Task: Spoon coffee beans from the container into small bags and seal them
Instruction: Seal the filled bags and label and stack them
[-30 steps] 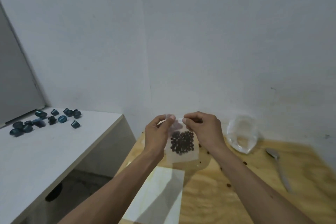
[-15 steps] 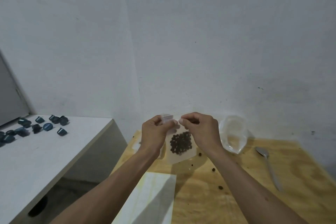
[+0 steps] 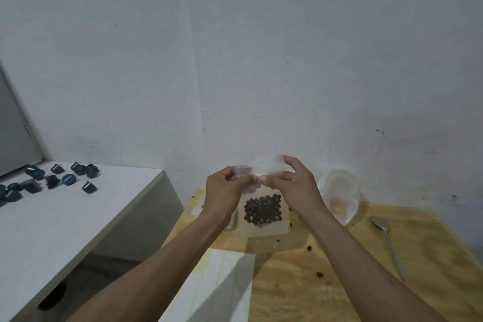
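1. Clear plastic: one small bag (image 3: 264, 213) of coffee beans (image 3: 262, 208), held above the plywood table (image 3: 431, 256).
2. Two hands: left hand (image 3: 224, 191) and right hand (image 3: 295, 185) both pinch its top edge.
3. One spoon (image 3: 389, 243) and one clear container (image 3: 339, 195) sit to the right.

Left hand (image 3: 222, 195) and right hand (image 3: 294, 185) raised together, fingertips pinching.

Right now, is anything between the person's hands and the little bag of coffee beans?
Nothing visible. The left hand and the right hand both already pinch the top edge of the bag, which hangs above the wooden table.
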{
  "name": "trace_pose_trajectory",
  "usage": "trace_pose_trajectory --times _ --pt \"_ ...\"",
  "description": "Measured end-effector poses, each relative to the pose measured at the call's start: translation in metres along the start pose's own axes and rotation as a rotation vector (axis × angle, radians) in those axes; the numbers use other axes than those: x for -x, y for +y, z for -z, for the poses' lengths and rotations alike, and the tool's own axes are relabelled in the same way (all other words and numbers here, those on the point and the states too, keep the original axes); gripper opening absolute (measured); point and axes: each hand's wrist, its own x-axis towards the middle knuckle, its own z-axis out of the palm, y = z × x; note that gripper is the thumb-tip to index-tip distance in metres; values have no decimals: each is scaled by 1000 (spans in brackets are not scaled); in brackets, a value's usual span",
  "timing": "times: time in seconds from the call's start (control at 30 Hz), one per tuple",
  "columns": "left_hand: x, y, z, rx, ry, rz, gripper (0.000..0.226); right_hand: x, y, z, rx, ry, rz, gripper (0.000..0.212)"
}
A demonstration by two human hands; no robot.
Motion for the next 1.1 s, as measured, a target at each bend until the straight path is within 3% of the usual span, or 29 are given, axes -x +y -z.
trace_pose_trajectory --times 0.23,0.43,0.5,0.6,0.67,0.7,0.8,0.87,0.93,1.0,1.1 --pt "-3 -5 6 -63 20 22 16 -2 11 -13 12 115 -15 58" --pt "-12 -8 15 -88 6 32 9 6 6 -26 152 129 48 39" --pt "-19 -9 21 -96 5 39 9 6 7 -23 213 59 3 35" --pt "-35 -10 39 -39 46 48 16 9 11 -11 226 -236 -181 39" --pt "-44 -8 50 -19 27 85 17 12 19 -8 176 -352 -205 20" --pt "-46 -8 55 -47 -11 118 21 12 23 -9 123 -337 -197 9" --pt "-47 -15 62 -255 -130 275 38 8 29 -16 18 -207 -213 15" --pt "-45 -23 64 -285 -144 291 30 5 27 -22 -27 -164 -268 8" --pt "-45 -30 67 -330 -101 258 29 2 27 -29 -33 -151 -316 23" --pt "-46 -29 70 -386 -64 223 30 -4 31 -36 2 -108 -333 39" --pt "-57 -31 74 -467 -40 194 47 -19 38 -46 244 24 -224 38"
